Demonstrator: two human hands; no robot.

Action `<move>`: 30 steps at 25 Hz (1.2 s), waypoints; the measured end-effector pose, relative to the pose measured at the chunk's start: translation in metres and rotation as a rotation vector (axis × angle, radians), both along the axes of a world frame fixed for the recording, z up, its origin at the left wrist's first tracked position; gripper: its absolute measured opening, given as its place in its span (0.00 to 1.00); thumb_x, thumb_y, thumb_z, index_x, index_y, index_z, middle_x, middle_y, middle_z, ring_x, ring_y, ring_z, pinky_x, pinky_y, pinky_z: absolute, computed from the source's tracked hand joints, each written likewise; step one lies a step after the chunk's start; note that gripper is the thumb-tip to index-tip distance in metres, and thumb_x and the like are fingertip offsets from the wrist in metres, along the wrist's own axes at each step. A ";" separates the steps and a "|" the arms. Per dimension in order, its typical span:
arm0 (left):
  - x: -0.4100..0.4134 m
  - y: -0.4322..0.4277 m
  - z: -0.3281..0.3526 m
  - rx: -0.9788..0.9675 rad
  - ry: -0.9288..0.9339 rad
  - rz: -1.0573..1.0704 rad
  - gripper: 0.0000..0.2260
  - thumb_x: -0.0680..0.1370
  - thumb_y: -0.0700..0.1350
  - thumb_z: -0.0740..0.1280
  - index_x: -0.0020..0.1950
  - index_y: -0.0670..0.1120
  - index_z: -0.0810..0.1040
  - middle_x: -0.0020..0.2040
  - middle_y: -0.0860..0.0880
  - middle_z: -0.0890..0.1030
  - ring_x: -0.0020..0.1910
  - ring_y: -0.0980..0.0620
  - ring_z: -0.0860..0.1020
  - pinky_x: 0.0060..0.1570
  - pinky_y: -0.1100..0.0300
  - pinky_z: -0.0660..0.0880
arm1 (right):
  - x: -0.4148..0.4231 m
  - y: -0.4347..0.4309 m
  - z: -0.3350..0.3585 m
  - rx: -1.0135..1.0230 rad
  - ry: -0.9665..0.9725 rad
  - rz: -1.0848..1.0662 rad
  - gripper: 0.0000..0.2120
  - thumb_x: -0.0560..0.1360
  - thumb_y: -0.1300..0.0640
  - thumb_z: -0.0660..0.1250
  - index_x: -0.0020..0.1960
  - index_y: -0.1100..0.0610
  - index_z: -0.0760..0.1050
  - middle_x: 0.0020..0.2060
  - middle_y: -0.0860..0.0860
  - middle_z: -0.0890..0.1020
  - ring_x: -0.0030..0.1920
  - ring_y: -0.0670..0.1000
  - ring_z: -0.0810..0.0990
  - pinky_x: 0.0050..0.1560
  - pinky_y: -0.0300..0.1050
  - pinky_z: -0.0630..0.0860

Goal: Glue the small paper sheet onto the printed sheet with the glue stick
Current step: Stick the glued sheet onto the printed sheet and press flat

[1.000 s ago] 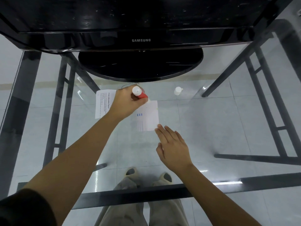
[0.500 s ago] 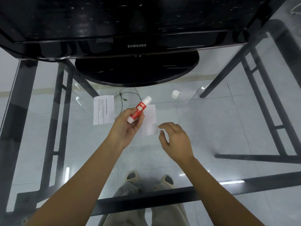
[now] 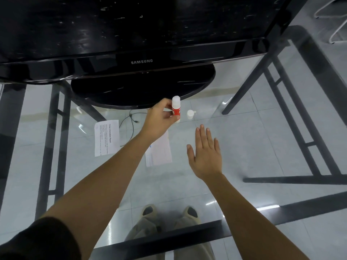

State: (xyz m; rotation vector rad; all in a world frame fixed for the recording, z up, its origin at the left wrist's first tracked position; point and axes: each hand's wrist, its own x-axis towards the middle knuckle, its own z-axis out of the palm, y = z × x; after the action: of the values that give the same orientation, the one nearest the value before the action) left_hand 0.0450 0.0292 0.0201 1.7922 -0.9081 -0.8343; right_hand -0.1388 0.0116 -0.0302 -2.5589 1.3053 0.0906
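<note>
Head view. A glass table (image 3: 244, 147) on a dark metal frame shows the tiled floor through it. A black monitor (image 3: 131, 34) stands at the far edge. The left hand (image 3: 159, 119) grips the glue stick (image 3: 176, 109) upright, and its white cap (image 3: 190, 114) lies just right of it. The small sheet (image 3: 161, 152) lies on the glass beneath the left wrist, left of the right hand (image 3: 205, 154), which is flat with straight fingers. The printed sheet (image 3: 106, 137) lies left of the left forearm. Half a second earlier the stick was tilted over the small sheet and the right fingers were curled.
</note>
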 end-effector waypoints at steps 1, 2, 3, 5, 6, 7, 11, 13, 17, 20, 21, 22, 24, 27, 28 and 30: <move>0.000 -0.004 -0.002 -0.008 -0.050 -0.007 0.13 0.71 0.41 0.72 0.51 0.51 0.73 0.49 0.55 0.79 0.42 0.63 0.81 0.37 0.75 0.73 | 0.000 0.000 -0.001 -0.002 0.008 -0.002 0.30 0.78 0.41 0.38 0.75 0.54 0.38 0.76 0.51 0.43 0.73 0.49 0.36 0.69 0.47 0.35; -0.001 -0.008 -0.004 -0.013 -0.099 -0.012 0.13 0.72 0.42 0.72 0.51 0.51 0.73 0.50 0.53 0.79 0.43 0.60 0.81 0.38 0.73 0.74 | 0.000 0.000 -0.001 -0.004 0.015 -0.003 0.30 0.77 0.41 0.37 0.74 0.54 0.38 0.76 0.51 0.43 0.72 0.49 0.35 0.69 0.47 0.35; 0.000 -0.011 -0.006 -0.016 -0.134 -0.015 0.13 0.72 0.42 0.72 0.52 0.50 0.72 0.51 0.52 0.79 0.44 0.58 0.81 0.40 0.72 0.74 | 0.000 0.000 -0.002 -0.006 0.019 -0.002 0.30 0.77 0.41 0.36 0.74 0.54 0.38 0.76 0.50 0.42 0.72 0.49 0.35 0.70 0.47 0.35; 0.001 -0.014 -0.010 -0.017 -0.165 -0.021 0.13 0.72 0.42 0.72 0.52 0.50 0.72 0.52 0.50 0.79 0.45 0.56 0.81 0.43 0.69 0.75 | 0.000 0.001 -0.003 -0.013 0.023 0.000 0.31 0.75 0.40 0.33 0.74 0.53 0.37 0.76 0.50 0.42 0.72 0.49 0.35 0.70 0.47 0.36; 0.002 -0.016 -0.013 -0.016 -0.173 -0.024 0.13 0.72 0.42 0.72 0.53 0.49 0.73 0.53 0.50 0.79 0.46 0.56 0.80 0.44 0.68 0.75 | 0.000 0.000 -0.004 -0.017 0.021 -0.001 0.32 0.75 0.40 0.32 0.74 0.53 0.37 0.76 0.50 0.42 0.72 0.49 0.35 0.70 0.47 0.36; 0.002 -0.017 -0.014 -0.013 -0.180 -0.028 0.13 0.72 0.42 0.72 0.54 0.49 0.73 0.53 0.50 0.79 0.46 0.55 0.80 0.45 0.68 0.75 | 0.000 0.000 -0.004 -0.018 0.019 -0.002 0.32 0.75 0.39 0.32 0.74 0.53 0.38 0.76 0.50 0.42 0.72 0.49 0.35 0.70 0.47 0.36; 0.003 -0.015 -0.017 -0.001 -0.178 -0.043 0.20 0.71 0.41 0.73 0.60 0.48 0.71 0.56 0.54 0.75 0.54 0.57 0.74 0.53 0.69 0.69 | 0.000 -0.001 -0.005 -0.019 0.035 0.002 0.32 0.74 0.39 0.32 0.74 0.53 0.37 0.75 0.50 0.42 0.72 0.49 0.35 0.70 0.48 0.36; 0.003 -0.008 -0.015 0.019 -0.158 -0.031 0.24 0.71 0.40 0.72 0.66 0.46 0.69 0.62 0.51 0.74 0.60 0.56 0.72 0.57 0.67 0.66 | 0.001 -0.001 -0.004 -0.014 0.068 0.008 0.32 0.74 0.39 0.32 0.74 0.53 0.36 0.75 0.50 0.41 0.73 0.51 0.36 0.70 0.48 0.36; 0.011 0.034 -0.004 0.090 -0.327 0.049 0.22 0.76 0.40 0.66 0.70 0.45 0.67 0.67 0.45 0.73 0.64 0.48 0.72 0.60 0.63 0.65 | 0.004 -0.001 0.005 -0.004 0.164 0.045 0.32 0.75 0.41 0.32 0.74 0.57 0.35 0.75 0.54 0.41 0.74 0.55 0.39 0.70 0.49 0.38; 0.021 0.079 0.002 0.168 -0.468 0.047 0.20 0.78 0.39 0.63 0.70 0.43 0.66 0.68 0.43 0.72 0.65 0.45 0.71 0.63 0.56 0.66 | 0.013 0.011 0.016 0.070 0.044 0.036 0.30 0.79 0.44 0.40 0.75 0.59 0.42 0.76 0.55 0.47 0.75 0.54 0.44 0.72 0.47 0.42; 0.024 0.093 0.002 0.184 -0.488 0.049 0.20 0.78 0.38 0.62 0.70 0.42 0.66 0.67 0.42 0.72 0.65 0.44 0.70 0.65 0.54 0.65 | 0.017 0.017 0.019 0.102 -0.030 0.017 0.29 0.79 0.44 0.43 0.75 0.59 0.46 0.76 0.55 0.50 0.75 0.54 0.48 0.72 0.48 0.45; 0.029 0.107 0.003 0.197 -0.518 0.074 0.19 0.78 0.37 0.62 0.69 0.41 0.66 0.67 0.41 0.73 0.65 0.42 0.71 0.65 0.53 0.65 | 0.023 0.024 0.024 0.131 -0.096 -0.002 0.29 0.79 0.43 0.47 0.74 0.59 0.50 0.75 0.56 0.55 0.74 0.55 0.52 0.72 0.49 0.50; 0.041 0.134 0.002 0.247 -0.584 0.157 0.18 0.77 0.35 0.62 0.68 0.38 0.68 0.65 0.37 0.74 0.63 0.39 0.71 0.64 0.49 0.67 | 0.033 0.041 0.032 0.154 -0.182 -0.051 0.29 0.78 0.42 0.53 0.71 0.59 0.58 0.71 0.58 0.64 0.70 0.57 0.62 0.69 0.52 0.61; 0.058 0.159 0.000 0.371 -0.605 0.184 0.18 0.78 0.36 0.61 0.68 0.37 0.68 0.65 0.36 0.73 0.63 0.37 0.70 0.63 0.44 0.69 | 0.043 0.061 0.039 0.199 -0.229 -0.158 0.32 0.74 0.41 0.62 0.69 0.60 0.61 0.65 0.59 0.68 0.62 0.57 0.68 0.59 0.52 0.70; 0.061 0.163 -0.002 0.402 -0.612 0.147 0.18 0.78 0.37 0.61 0.68 0.37 0.67 0.65 0.36 0.72 0.64 0.37 0.70 0.63 0.44 0.69 | 0.045 0.064 0.040 0.230 -0.235 -0.199 0.33 0.72 0.42 0.65 0.69 0.60 0.60 0.64 0.59 0.68 0.61 0.57 0.68 0.58 0.52 0.71; 0.062 0.167 -0.006 0.417 -0.639 0.038 0.17 0.79 0.38 0.60 0.67 0.37 0.68 0.66 0.37 0.72 0.65 0.37 0.68 0.64 0.45 0.68 | 0.049 0.068 0.041 0.275 -0.255 -0.260 0.35 0.70 0.45 0.69 0.69 0.60 0.59 0.63 0.60 0.67 0.61 0.58 0.67 0.58 0.52 0.72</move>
State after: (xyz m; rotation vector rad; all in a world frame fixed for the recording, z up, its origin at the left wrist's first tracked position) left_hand 0.1071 0.1957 0.0143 2.5073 -1.1490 -0.4379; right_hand -0.0898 0.0795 0.0109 -2.0783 1.4018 -0.0970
